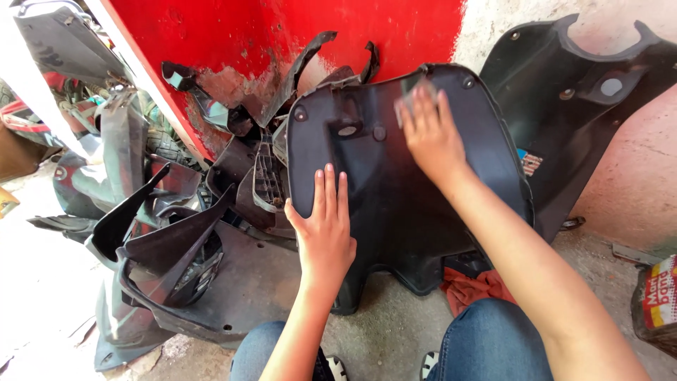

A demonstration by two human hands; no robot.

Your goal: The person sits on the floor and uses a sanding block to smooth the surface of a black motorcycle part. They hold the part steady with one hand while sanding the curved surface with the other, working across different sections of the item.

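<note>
The person sat on the floor with a black plastic panel [402,190] propped upright against the red wall [282,28]. The left hand [324,226] lay flat, fingers released, steadying its edge. The right hand [430,134] pressed a small grey pad [412,88] near the top, seemingly mid-rub. 1 sticker [530,162] showed beside the panel, 1 red-and-yellow packet [659,300] far right.
</note>
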